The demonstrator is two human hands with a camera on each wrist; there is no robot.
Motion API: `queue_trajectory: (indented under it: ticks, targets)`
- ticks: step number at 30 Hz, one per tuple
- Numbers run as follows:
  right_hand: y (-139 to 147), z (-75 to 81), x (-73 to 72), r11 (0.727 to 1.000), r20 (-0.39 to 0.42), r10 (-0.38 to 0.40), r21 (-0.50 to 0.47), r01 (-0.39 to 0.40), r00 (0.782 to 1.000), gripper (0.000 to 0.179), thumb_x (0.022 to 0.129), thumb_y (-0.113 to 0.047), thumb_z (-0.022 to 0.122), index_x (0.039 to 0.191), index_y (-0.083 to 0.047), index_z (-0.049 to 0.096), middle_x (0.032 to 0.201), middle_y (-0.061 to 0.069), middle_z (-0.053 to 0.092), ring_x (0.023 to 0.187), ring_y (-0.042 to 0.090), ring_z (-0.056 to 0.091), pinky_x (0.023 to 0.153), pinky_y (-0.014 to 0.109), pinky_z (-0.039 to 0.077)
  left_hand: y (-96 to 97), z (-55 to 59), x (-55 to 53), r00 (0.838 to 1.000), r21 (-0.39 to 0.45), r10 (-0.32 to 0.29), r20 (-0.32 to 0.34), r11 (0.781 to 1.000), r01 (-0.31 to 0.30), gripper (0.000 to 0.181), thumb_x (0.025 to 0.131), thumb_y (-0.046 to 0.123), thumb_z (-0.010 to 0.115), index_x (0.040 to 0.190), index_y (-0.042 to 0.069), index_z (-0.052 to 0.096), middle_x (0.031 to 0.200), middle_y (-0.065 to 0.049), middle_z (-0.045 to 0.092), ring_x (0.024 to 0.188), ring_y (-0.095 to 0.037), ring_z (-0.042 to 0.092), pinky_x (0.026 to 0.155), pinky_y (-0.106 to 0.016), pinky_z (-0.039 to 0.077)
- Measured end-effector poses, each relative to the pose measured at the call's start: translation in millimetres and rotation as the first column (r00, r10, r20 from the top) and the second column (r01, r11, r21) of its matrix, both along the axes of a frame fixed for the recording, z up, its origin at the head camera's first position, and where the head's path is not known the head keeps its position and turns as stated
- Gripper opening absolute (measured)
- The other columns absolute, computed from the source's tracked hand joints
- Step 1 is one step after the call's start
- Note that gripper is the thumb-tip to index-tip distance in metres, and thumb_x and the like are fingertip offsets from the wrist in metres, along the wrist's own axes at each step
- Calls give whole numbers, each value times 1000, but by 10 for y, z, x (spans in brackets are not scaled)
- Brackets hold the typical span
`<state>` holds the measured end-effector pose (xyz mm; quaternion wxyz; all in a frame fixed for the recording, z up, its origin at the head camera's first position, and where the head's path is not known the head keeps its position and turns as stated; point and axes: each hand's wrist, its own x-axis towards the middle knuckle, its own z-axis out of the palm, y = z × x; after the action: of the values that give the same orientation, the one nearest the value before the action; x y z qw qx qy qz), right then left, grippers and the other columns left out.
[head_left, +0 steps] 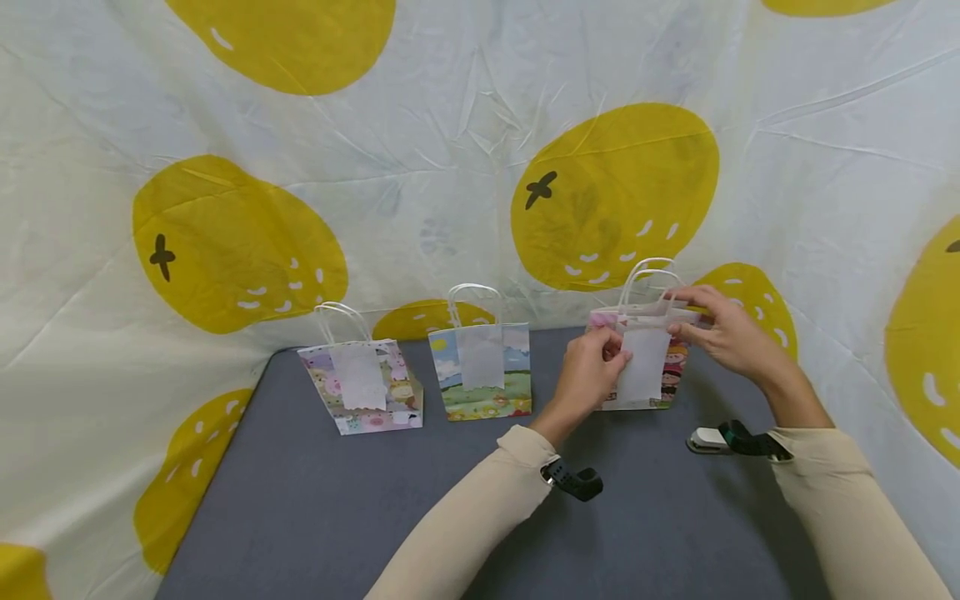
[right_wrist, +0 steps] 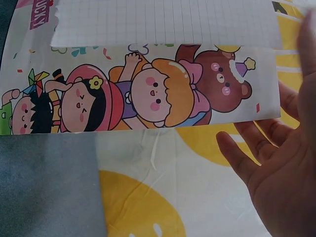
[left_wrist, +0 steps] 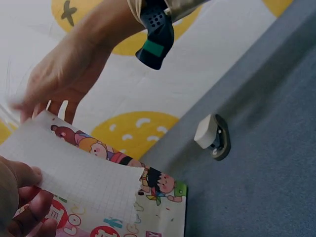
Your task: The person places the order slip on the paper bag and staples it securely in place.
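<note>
A small paper bag [head_left: 678,367] with cartoon children and a bear stands at the right, its white twisted handles [head_left: 643,271] upright. A torn slip of grid paper [head_left: 641,367] lies over its front, as the left wrist view shows too [left_wrist: 79,168]. My left hand [head_left: 588,375] pinches the slip's left edge between thumb and curled fingers. At the bag's top right corner, my right hand [head_left: 723,333] grips the rim, thumb in front and fingers behind. That thumb [right_wrist: 308,44] is blurred in the right wrist view.
Two more paper bags with white slips on their fronts stand to the left: an animal print one [head_left: 405,387] and a meadow print one [head_left: 517,375]. A small white and dark stapler-like object [head_left: 707,440] lies near my right wrist. Behind the grey table [head_left: 337,517] hangs a fruit-patterned cloth [head_left: 420,208].
</note>
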<state>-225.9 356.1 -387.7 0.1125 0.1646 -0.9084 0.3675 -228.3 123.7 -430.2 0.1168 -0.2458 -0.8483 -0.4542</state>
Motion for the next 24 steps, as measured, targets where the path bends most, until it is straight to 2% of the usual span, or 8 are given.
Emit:
queue_trajectory:
  ticks: [4,11,15,19,22,24]
  targets:
    - [-52,29,0,998,2,-47,40,47,999,50,89,-19,80,134,-5,62,131,14,58,105,19,49,80,12,38,28,4,-28,1000,-4,24,13,1000,-24,7,92,17,76,95,11,73,81,6,66,70,0,53,64,-9,38]
    - [-91,7,-36,998,-21,-59,21,59,998,28,89,-19,80,113,-9,70,117,8,62,95,11,49,74,13,41,79,7,-55,997,-20,70,21,997,-70,7,92,19,77,94,13,74,80,8,67,69,2,54,63,-10,39]
    - [-103,2,-52,999,-19,-34,20,34,999,18,91,-16,77,105,-8,70,109,6,61,89,12,51,69,18,45,106,21,-58,994,-26,101,32,995,-100,8,92,21,78,94,15,73,80,10,68,68,4,54,62,-11,40]
    - [-94,-29,-80,1000,-1,-3,25,3,1000,14,93,-11,74,105,-5,68,106,8,59,87,14,53,67,20,48,111,33,-51,991,-20,129,40,992,-128,9,92,23,77,97,16,73,83,10,71,69,5,57,62,-11,43]
    - [-94,-36,-84,1000,15,-9,21,9,1000,14,94,-11,73,106,-5,68,106,8,60,86,14,56,67,21,49,91,41,-52,989,-13,151,7,989,-151,11,91,23,79,99,16,74,86,8,72,73,3,60,66,-13,45]
    - [-101,-27,-78,1000,19,-9,15,9,1000,13,94,-12,72,105,-6,68,105,7,60,84,14,57,66,22,50,74,51,-52,982,-19,182,-47,983,-183,13,90,23,79,100,17,73,90,8,70,79,0,61,70,-15,46]
